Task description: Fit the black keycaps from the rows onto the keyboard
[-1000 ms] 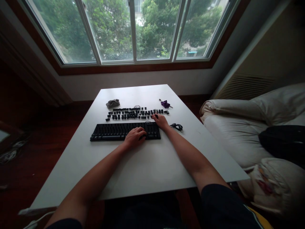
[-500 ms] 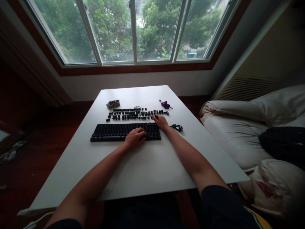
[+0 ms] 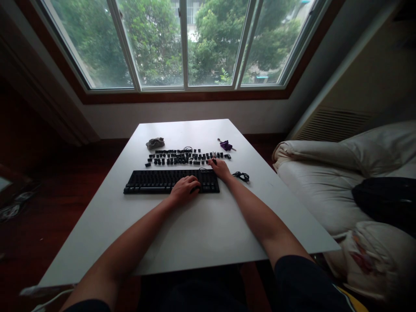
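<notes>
A black keyboard (image 3: pixel 149 181) lies flat on the white table (image 3: pixel 208 234). My left hand (image 3: pixel 186 188) rests on its right half, fingers curled over the keys and holding it; what lies under the fingertips is dark and hard to make out. Beyond the keyboard's far right corner, my right hand (image 3: pixel 220 169) is closed around a small dark tool with thin pale wires sticking up, which looks like a keycap puller (image 3: pixel 214 158). Loose black keycaps (image 3: pixel 172 160) stand in rough rows behind the keyboard, the nearest close to my right fingers.
A crumpled grey cloth (image 3: pixel 155 143) lies at the table's far left. At the far right is a purple cloth (image 3: pixel 225 145) beside a thin stick-like item. A coiled black cable (image 3: pixel 241 176) sits right of my right wrist. A pale sofa (image 3: pixel 305 190) stands beyond the table's right edge.
The whole view has shifted slightly. Both hands keep nearly the same places, and the keyboard and keycaps show no clear movement.
</notes>
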### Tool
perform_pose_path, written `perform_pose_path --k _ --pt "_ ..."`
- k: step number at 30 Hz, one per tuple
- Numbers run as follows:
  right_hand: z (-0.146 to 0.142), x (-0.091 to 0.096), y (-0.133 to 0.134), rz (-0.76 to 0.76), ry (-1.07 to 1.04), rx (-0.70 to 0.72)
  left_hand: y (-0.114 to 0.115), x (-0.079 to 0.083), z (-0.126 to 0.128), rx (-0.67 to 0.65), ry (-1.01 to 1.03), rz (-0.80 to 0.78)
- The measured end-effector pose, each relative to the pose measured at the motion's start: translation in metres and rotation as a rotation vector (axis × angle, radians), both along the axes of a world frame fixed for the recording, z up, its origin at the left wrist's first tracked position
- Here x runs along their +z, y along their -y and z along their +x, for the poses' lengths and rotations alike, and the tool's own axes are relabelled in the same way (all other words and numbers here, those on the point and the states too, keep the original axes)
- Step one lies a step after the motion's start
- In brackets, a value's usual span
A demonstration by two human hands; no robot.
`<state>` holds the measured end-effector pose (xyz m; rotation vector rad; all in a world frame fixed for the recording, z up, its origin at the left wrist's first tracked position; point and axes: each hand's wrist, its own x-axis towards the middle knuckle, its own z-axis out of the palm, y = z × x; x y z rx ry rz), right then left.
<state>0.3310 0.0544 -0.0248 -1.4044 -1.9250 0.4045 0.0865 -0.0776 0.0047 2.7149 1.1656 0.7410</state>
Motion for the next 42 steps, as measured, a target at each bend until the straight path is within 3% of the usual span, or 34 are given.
perform_pose_path --k 42 --pt "-0.002 0.016 0.014 0.090 -0.200 -0.113 0.001 -0.001 -0.002 0.003 0.006 0.007"
